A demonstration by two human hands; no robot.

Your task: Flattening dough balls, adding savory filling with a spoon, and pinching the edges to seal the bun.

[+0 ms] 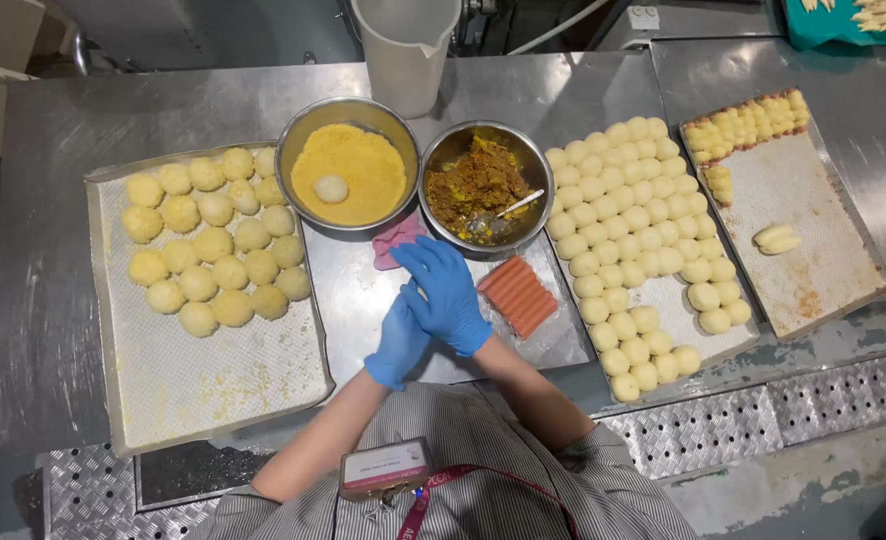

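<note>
Over the middle steel tray (363,300), the person's two blue-gloved hands are pressed together, the right hand (445,293) laid palm-down across the left hand (400,340). Whether anything lies between the palms cannot be told, since the upper glove hides the space; neither hand visibly grips an object. Just right of the hands, on the same tray, lies a row of pinkish-orange sausages (518,296) packed side by side. Just beyond the fingertips a pink cloth (395,239) sits at the foot of two metal bowls. The left bowl (348,118) holds yellow crumbs with one pale dough ball (331,188) resting in them. The right bowl (453,145) holds brown filling (478,180) and a spoon (508,211). To the left, a perforated tray (213,385) carries crumb-coated balls (213,240) in its upper half. To the right, another tray (678,310) is crowded with uncoated dough balls (628,230). A white jug (403,55) stands behind the bowls.
</note>
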